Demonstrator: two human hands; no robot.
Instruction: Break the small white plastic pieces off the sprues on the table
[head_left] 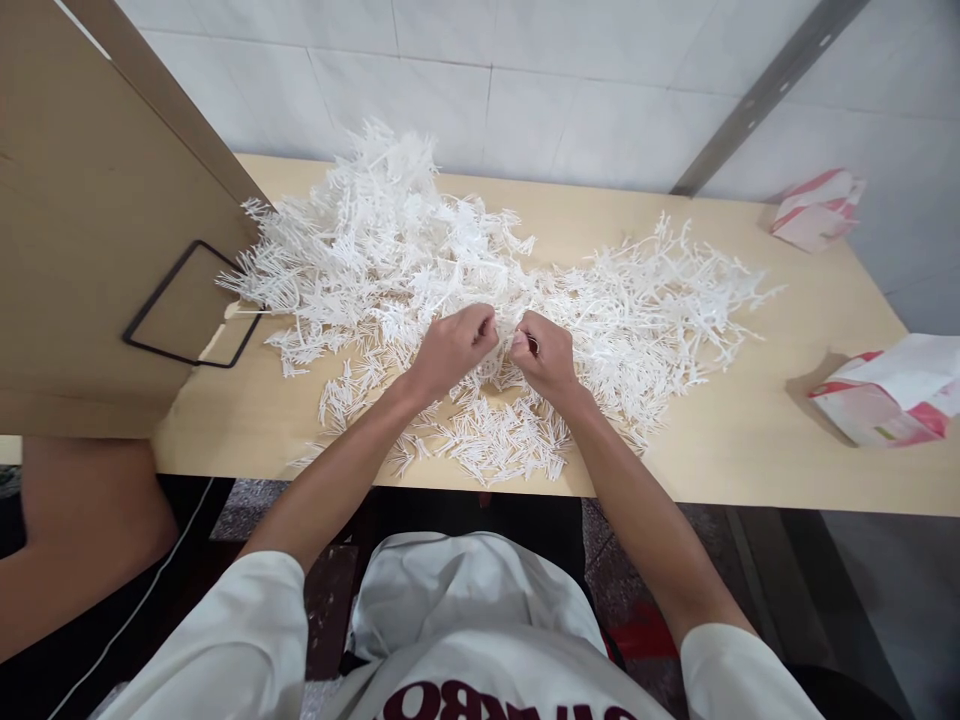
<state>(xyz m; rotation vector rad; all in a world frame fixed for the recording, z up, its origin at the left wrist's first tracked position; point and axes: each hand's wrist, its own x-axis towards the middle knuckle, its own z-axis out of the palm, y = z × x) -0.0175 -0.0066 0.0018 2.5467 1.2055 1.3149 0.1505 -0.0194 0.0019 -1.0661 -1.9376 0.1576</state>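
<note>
A big heap of white plastic sprue pieces with thin branching sticks covers the middle of the wooden table. Both hands meet over the heap's near edge. My left hand and my right hand are closed on the same small white plastic piece, fingertips almost touching. Below the hands lies a flatter pile of short broken-off white sticks near the table's front edge.
A wooden partition with a black-framed cut-out stands at the left. Two pink-and-white bags lie at the right: one far, one near. Another person's leg shows at lower left. A tiled wall rises behind the table.
</note>
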